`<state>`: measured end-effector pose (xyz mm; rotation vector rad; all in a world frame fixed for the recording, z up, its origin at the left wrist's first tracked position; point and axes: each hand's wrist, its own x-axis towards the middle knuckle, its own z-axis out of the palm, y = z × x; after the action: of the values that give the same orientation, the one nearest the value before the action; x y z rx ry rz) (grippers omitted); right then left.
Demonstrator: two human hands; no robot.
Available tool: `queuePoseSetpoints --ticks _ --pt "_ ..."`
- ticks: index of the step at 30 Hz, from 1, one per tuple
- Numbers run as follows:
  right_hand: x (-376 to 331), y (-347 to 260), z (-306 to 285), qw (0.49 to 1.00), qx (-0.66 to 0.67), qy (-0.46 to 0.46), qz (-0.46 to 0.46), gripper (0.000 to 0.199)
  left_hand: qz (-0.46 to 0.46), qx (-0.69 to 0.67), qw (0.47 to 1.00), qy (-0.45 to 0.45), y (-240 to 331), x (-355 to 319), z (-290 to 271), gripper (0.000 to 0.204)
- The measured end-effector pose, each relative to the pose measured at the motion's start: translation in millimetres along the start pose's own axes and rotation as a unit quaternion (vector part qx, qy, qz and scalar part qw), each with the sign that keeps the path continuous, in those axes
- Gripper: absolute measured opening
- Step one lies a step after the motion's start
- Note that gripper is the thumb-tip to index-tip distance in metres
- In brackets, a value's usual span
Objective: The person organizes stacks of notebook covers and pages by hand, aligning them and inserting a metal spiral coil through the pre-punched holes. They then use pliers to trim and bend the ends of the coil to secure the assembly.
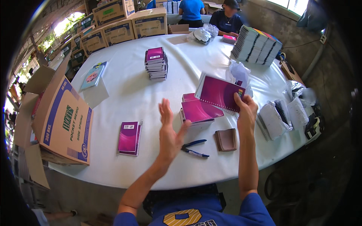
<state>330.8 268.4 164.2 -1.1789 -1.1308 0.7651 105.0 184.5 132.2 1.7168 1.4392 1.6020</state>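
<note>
My right hand (247, 109) grips a magenta-covered pocket notebook (218, 92) by its right end, tilted above the table, with small holes or coils along its lower edge. Fingers apart and palm turned inward, my left hand (170, 132) is empty in the air, just left of a low stack of magenta notebooks (200, 112). Blue-handled pliers (196, 142) lie on the table nearer to me, beside a brown leather-like block or pouch (226, 140). Farther left rest magenta spiral notebooks (129, 137), coils facing right.
An open cardboard box (68, 120) stands at the left. A taller notebook stack (156, 64) is at the far middle, a large one (256, 47) at the far right. Wire coils in white wrapping (275, 116) lie right. A co-worker (228, 20) sits beyond the white table (124, 94).
</note>
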Motion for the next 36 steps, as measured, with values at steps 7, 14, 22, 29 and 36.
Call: queuePoseSetpoints --ticks 7,14,22,29,36 --pt "-159.1 0.3 54.6 0.865 0.458 -0.058 0.194 0.029 -0.133 -0.361 0.923 -0.021 19.7 -76.3 30.4 0.058" --pt "-158.0 14.7 24.3 0.990 0.038 -0.038 -0.130 0.053 -0.086 0.101 0.943 -0.306 23.8 -65.3 -97.0 0.048" --pt "-199.4 60.0 48.6 0.928 0.133 -0.339 0.077 0.026 -0.161 -0.165 0.956 -0.181 -47.1 -106.0 -110.3 0.086" --pt "-203.0 69.0 53.1 0.925 0.071 -0.373 0.029 0.024 -0.136 -0.225 0.962 -0.071 -43.7 -136.8 -82.1 0.106" --pt "-207.2 77.3 53.5 0.925 0.033 -0.366 0.093 0.016 0.070 0.206 0.970 -0.105 15.5 -103.4 -76.7 0.093"
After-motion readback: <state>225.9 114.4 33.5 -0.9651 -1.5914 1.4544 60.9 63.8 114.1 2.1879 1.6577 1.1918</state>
